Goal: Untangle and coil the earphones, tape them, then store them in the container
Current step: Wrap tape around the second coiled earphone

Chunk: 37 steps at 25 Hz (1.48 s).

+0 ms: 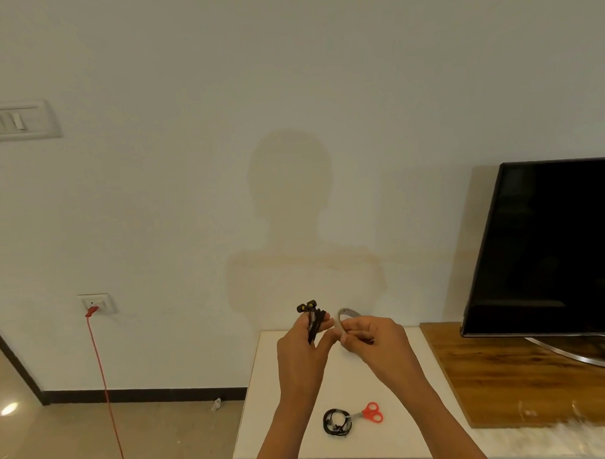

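Earphones [313,321] are probably light and floppy, so we're pinching mid-bundle with our left hand [300,348] at center frame, right hand [375,336] gripping the tape roll [347,312].

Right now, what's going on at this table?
A person holds a bunched black earphone bundle in the fingers of the left hand, and a roll of tape in the right hand. The two are raised close together above the white table, so taping looks about to begin. On the table a second coiled earphone set lies next to red-handled scissors.
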{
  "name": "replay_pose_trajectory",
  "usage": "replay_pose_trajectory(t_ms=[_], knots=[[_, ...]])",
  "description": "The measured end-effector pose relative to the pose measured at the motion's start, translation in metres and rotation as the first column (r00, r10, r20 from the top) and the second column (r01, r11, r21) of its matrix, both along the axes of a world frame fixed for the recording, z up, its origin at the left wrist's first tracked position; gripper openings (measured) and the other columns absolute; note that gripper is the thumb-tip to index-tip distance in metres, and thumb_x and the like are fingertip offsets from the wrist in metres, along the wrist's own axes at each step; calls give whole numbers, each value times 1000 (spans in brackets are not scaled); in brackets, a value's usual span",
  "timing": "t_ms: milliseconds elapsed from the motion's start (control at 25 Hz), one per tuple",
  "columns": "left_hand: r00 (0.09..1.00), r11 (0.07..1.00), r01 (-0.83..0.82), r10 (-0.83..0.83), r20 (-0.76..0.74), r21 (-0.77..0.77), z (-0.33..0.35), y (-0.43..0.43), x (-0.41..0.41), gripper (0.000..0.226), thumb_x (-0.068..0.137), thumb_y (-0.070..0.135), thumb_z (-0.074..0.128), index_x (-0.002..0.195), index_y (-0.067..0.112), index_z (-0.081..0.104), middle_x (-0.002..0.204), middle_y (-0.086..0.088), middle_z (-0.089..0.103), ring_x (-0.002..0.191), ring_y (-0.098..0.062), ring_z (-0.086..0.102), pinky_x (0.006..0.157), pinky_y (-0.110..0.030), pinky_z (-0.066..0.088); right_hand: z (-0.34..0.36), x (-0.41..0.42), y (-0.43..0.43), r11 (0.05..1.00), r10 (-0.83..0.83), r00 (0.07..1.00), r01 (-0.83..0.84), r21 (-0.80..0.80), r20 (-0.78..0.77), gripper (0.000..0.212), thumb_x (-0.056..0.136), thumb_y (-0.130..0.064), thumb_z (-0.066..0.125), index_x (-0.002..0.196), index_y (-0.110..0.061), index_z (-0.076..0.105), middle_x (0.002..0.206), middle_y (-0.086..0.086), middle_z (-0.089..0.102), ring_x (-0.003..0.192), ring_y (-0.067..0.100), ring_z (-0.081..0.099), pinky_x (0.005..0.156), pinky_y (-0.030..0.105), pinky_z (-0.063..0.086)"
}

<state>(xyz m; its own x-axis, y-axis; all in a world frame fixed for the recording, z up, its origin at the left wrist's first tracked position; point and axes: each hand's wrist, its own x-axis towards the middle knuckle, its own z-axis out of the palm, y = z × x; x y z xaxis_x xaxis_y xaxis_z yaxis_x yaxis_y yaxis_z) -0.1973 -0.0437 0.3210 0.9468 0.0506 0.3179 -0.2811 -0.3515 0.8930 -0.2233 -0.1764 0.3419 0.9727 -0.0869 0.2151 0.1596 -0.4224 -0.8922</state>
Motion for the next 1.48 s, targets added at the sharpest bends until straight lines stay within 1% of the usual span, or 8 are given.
replay_pose_trajectory(t_ms=[160,280,480,760,960,1160,1280,1480], knots=[[998,989,-15,6,63,149,-1,0,0,18,86,28,69,102,22,66,87,28,65,87,8,63,73,-3,42,-3,2,1,987,-37,999,35,-156,-10,15,86,-19,67,94,-30,73,69,-20,66,71,-15,62,61,5,48],[992,958,-48,14,124,282,-3,-2,0,18,90,32,62,103,20,65,95,22,69,92,3,63,69,-2,38,-4,3,1,975,-49,999,47,-217,-3,12,86,-19,66,93,-24,74,65,-20,64,66,-10,63,59,6,47],[991,944,-68,25,135,323,-11,-8,-1,20,93,33,58,107,21,63,104,13,71,99,-3,65,67,-2,36,-8,5,-1,970,-69,998,63,-236,-15,11,86,-16,67,94,-16,75,78,-5,73,79,10,70,74,22,55],[985,950,-82,32,168,300,-15,-12,1,21,92,33,59,109,21,63,105,12,72,101,-6,66,79,-17,45,-11,7,-3,968,-69,998,67,-241,-1,12,87,-21,66,91,-13,74,78,2,74,77,15,70,73,26,55],[989,959,-43,3,145,280,-19,-11,2,26,93,33,58,114,20,60,111,12,70,105,-7,65,78,-9,40,-16,9,-2,959,-96,994,80,-272,-47,14,88,-26,65,94,-15,72,75,-3,71,62,3,61,60,10,46],[996,965,10,-32,81,261,-20,-10,3,24,95,30,55,117,22,57,112,16,68,104,-3,63,73,-1,39,-21,4,-1,973,-81,997,77,-219,-8,16,89,-20,63,97,-31,55,68,3,69,60,16,61,58,23,51],[999,979,47,-48,-3,198,-20,-11,2,21,93,25,55,113,21,59,104,18,66,93,-1,63,67,-2,41,-31,11,-5,955,-74,997,66,-289,-15,11,90,-20,60,87,-29,56,70,5,69,53,17,54,58,33,52],[962,987,156,-146,-229,26,-18,-6,12,12,83,15,61,94,11,64,74,7,59,63,-6,52,57,-11,40,-43,18,-15,957,90,979,-136,-257,-181,22,93,-10,47,95,-28,59,79,1,71,63,13,58,63,25,48]])
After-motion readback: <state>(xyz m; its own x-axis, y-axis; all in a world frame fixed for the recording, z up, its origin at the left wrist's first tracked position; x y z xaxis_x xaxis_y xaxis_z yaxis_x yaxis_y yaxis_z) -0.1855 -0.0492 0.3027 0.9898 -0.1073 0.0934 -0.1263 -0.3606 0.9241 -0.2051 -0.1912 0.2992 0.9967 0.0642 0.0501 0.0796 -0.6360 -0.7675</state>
